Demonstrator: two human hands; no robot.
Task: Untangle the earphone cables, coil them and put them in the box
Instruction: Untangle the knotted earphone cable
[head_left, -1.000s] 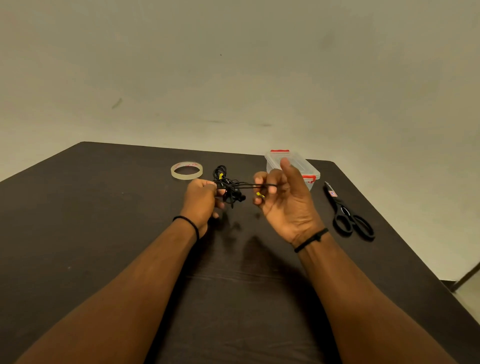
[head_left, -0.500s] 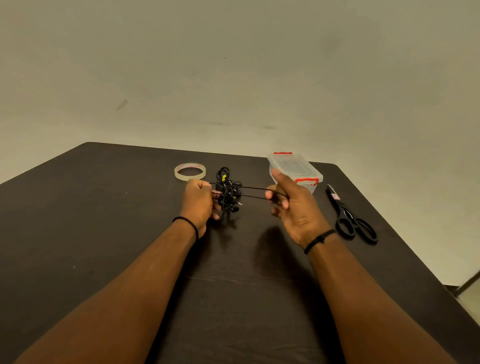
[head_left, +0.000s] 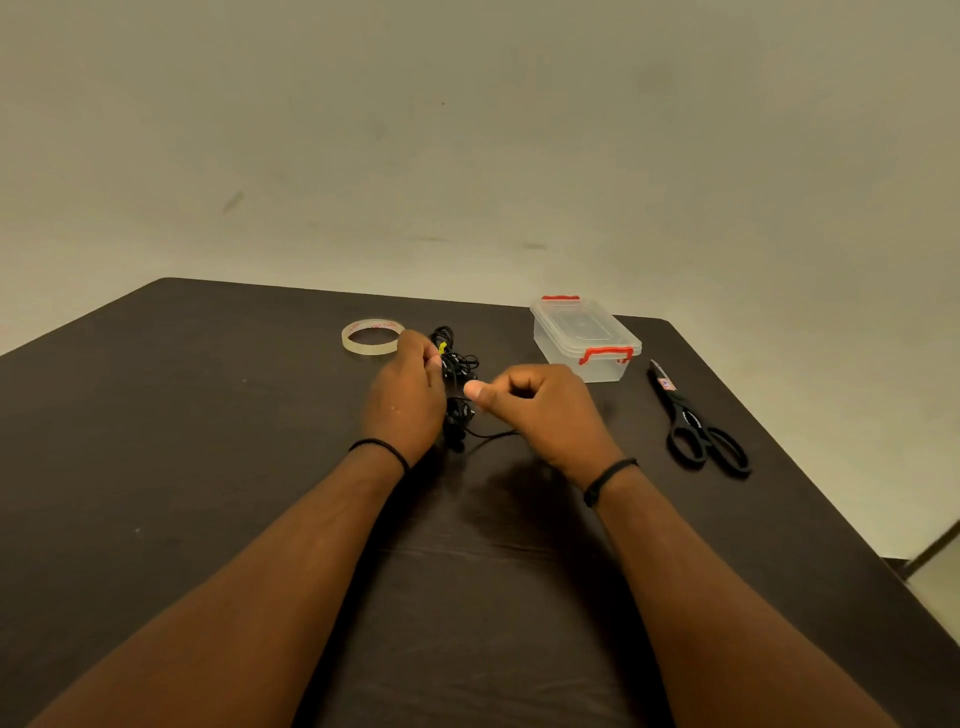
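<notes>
Earphone cables (head_left: 457, 384) sit bunched in the left hand (head_left: 408, 395)'s grip, the right hand (head_left: 535, 410) pinching one strand.

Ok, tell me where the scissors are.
In the head view, the scissors lie on the dark table at the right, just right of the closed plastic box, beyond the right hand.

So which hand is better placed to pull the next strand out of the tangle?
Probably the right hand: it pinches near the tangle, with a loose strand trailing under it. The left hand grips the bundle, so it is better kept as the anchor.
</notes>
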